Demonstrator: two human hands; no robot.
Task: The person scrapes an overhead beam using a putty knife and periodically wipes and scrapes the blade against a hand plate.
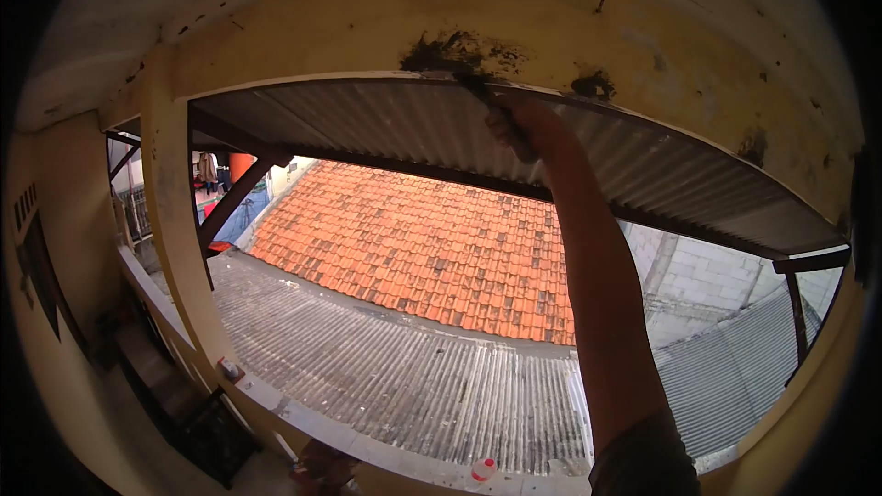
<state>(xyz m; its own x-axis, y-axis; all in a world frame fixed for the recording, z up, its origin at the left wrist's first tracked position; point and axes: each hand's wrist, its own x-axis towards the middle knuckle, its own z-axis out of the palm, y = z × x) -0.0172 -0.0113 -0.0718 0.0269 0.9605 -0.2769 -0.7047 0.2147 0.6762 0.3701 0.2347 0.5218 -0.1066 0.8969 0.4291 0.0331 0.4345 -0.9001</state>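
Observation:
My right hand [525,121] is raised overhead, with its fingers wrapped round a dark-handled hand tool [514,136]. The tool looks like a scraper, but its exact kind is hard to make out. Its head meets the lower edge of the yellow beam [303,37], just below a dark smeared patch [446,53]. To the right of the hand, the same beam bears a smaller dark patch [593,84]. My left hand is out of view.
Below runs a balcony ledge [367,445], with a red-labelled clear bottle [482,470] and a small red-and-white container [230,369] on it. A yellow pillar [179,220] stands left. Beyond lie a corrugated roof [395,367] and orange roof tiles [423,248].

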